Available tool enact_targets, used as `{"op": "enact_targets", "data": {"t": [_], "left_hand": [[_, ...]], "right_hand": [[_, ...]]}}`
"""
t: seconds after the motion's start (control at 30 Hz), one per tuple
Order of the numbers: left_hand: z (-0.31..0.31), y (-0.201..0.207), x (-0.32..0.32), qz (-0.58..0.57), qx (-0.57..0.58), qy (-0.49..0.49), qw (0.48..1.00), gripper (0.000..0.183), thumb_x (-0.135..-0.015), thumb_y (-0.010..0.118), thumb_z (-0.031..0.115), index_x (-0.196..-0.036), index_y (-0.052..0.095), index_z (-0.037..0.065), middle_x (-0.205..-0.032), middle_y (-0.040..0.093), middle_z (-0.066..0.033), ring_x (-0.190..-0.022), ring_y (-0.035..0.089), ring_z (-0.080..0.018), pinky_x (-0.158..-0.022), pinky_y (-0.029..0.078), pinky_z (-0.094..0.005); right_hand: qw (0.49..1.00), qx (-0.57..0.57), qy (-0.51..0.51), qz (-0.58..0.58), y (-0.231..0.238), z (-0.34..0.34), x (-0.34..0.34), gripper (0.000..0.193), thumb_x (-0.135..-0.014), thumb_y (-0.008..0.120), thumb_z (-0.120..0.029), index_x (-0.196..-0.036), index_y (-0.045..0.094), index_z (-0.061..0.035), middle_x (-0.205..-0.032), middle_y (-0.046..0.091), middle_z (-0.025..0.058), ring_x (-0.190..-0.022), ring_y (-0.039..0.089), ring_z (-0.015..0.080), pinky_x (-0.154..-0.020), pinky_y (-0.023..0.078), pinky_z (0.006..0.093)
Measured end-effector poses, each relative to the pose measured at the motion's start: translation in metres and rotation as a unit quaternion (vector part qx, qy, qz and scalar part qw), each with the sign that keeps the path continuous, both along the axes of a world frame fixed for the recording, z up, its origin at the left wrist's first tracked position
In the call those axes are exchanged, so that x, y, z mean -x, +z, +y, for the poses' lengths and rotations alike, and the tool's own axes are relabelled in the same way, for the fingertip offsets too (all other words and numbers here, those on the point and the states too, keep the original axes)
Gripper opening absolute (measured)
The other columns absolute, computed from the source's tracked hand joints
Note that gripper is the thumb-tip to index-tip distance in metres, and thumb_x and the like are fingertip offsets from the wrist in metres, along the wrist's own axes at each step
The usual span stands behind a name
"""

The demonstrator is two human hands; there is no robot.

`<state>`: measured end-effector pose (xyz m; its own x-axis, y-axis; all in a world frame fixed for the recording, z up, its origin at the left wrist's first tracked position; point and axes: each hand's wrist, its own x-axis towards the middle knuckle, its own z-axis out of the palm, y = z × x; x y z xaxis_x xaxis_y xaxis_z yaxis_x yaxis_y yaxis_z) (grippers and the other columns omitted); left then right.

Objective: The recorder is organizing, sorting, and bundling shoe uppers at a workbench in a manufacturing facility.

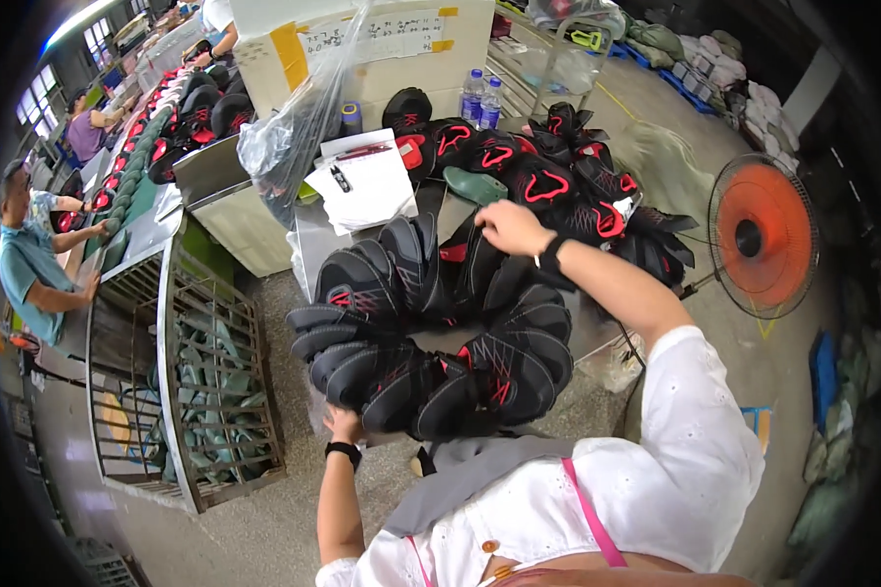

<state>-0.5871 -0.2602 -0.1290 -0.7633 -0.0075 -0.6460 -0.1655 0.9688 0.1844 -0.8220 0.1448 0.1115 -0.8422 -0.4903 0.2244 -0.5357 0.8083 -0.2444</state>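
Black shoe uppers (347, 367) with red linings and red lace details stand packed side by side in a ring in front of me. At the far side of this ring, my right hand (515, 231) has its fingers curled onto the edge of a black shoe upper (482, 266). My left hand (344, 425) touches the ring's near left edge from below; its fingertips are hidden under the uppers. Just beyond my right hand, a green shoe last (475, 185) lies beside a pile of black and red shoes (543, 181).
White papers (367, 191) with a pen lie on the table, near two water bottles (481, 98). An orange fan (764, 237) stands at right. On the left is a metal cage cart (171, 391) holding green lasts. Beyond it, a co-worker (44, 259) stands at a conveyor of shoes.
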Motion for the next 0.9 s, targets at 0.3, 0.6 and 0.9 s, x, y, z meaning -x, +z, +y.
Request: {"op": "enact_targets", "data": {"t": [0.3,0.6,0.9], "left_hand": [[-0.027,-0.065,-0.070,0.185,-0.246,0.337,0.890,0.063,-0.082,0.049,0.032,-0.138,0.023,0.018,-0.142,0.025,-0.0046,-0.129,0.023,-0.0296,-0.105,0.012,-0.0487],[-0.002,-0.005,-0.030,0.085,-0.135,0.144,0.977,0.049,-0.077,0.050,0.037,-0.125,0.044,0.029,-0.132,0.043,0.0002,-0.127,0.029,-0.0251,-0.100,0.005,-0.0609],[-0.007,-0.029,-0.046,0.072,-0.112,0.137,0.982,0.051,-0.076,0.049,0.043,-0.125,0.043,0.032,-0.131,0.044,0.0029,-0.128,0.028,-0.0221,-0.098,0.008,-0.0621]], "right_hand": [[0.899,-0.231,0.033,-0.370,-0.059,-0.082,0.187,0.064,-0.081,0.050,-0.030,-0.138,0.022,-0.0201,-0.118,0.052,0.0194,-0.107,0.051,0.0345,-0.091,0.040,0.0406],[0.854,-0.310,0.163,-0.384,-0.107,-0.069,0.231,0.069,-0.081,0.047,-0.052,-0.137,0.023,-0.0205,-0.099,0.061,0.0188,-0.091,0.059,0.0338,-0.081,0.045,0.0400],[0.883,-0.319,0.016,-0.343,-0.128,-0.049,0.212,0.095,-0.072,0.057,-0.058,-0.140,-0.001,-0.0257,-0.121,0.040,0.0331,-0.110,0.046,0.0416,-0.091,0.039,0.0451]]}}
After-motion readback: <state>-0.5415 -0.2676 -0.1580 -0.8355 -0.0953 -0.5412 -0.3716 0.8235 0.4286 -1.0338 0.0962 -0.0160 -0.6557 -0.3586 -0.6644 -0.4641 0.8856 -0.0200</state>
